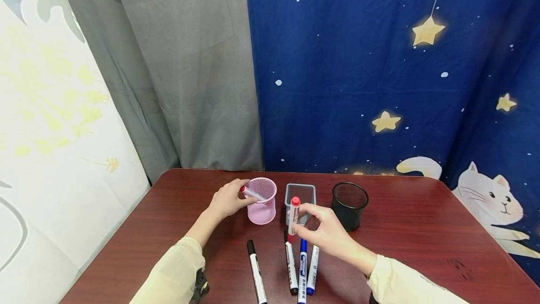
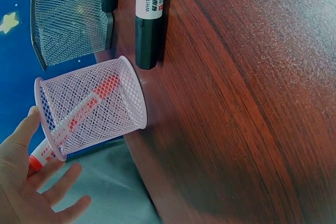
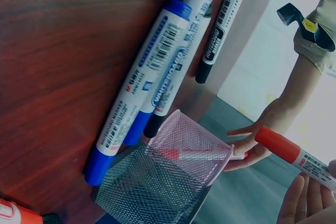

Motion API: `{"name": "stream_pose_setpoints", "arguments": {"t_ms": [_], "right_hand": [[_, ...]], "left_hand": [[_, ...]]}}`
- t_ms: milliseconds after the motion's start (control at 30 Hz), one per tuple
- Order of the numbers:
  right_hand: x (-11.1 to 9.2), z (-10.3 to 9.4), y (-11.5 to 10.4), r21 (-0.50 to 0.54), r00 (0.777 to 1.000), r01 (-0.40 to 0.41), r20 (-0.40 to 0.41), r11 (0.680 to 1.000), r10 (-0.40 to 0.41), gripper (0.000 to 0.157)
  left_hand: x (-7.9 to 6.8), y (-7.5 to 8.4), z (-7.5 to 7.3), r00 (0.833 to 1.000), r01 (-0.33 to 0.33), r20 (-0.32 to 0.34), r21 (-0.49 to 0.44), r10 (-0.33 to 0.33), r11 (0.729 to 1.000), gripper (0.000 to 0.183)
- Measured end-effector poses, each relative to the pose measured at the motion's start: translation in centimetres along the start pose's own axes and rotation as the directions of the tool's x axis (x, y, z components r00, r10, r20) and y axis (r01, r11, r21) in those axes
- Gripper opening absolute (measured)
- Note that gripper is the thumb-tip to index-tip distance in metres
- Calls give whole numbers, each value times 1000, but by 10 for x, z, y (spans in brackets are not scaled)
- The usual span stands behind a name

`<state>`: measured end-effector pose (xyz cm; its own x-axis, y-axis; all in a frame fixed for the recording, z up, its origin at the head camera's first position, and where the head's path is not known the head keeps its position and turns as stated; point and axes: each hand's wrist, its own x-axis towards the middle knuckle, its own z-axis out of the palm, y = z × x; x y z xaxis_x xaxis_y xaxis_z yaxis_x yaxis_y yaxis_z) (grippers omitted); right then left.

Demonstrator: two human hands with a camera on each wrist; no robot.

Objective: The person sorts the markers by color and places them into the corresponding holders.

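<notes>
Here, the left hand (image 1: 229,199) spreads its fingers at nine o'clock of the pink cup (image 1: 262,213), a red marker (image 1: 254,194) leaning inside, while the right hand (image 1: 328,230) (towards four o'clock) pinches a second red marker (image 1: 293,218).

A glossy reddish-brown, wood-grained table (image 1: 405,243) with rounded far corners and a few dark marks (image 1: 460,269) on the right; upright toward the far side, from left to right, a pink mesh cup (image 1: 262,213), a gray rectangular mesh holder (image 1: 301,192) and a black mesh cup (image 1: 348,216); nearer, flat, a lone black-capped marker (image 1: 257,273), then, close together, a black-ended marker (image 1: 291,266), a blue-capped marker (image 1: 303,271) and another blue-ended marker (image 1: 313,269)
</notes>
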<state>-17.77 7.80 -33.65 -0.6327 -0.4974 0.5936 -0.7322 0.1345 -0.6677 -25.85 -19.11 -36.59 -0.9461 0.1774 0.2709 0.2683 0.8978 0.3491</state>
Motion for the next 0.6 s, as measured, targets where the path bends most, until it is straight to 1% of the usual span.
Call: {"name": "stream_pose_setpoints", "arguments": {"t_ms": [267, 433, 600], "right_hand": [[9, 1, -7, -30, 999, -23, -32, 999, 22, 22], [16, 0, -12, -58, 998, -26, -54, 998, 23, 22], [24, -1, -15, -48, 997, -33, -71, 998, 30, 22]], "left_hand": [[0, -1, 0, 1000, 4, 0, -5, -4, 1000, 63], [0, -1, -1, 1000, 9, 2, -3, -9, 1000, 62], [0, -2, 0, 1000, 11, 1, -1, -11, 1000, 63]]}}
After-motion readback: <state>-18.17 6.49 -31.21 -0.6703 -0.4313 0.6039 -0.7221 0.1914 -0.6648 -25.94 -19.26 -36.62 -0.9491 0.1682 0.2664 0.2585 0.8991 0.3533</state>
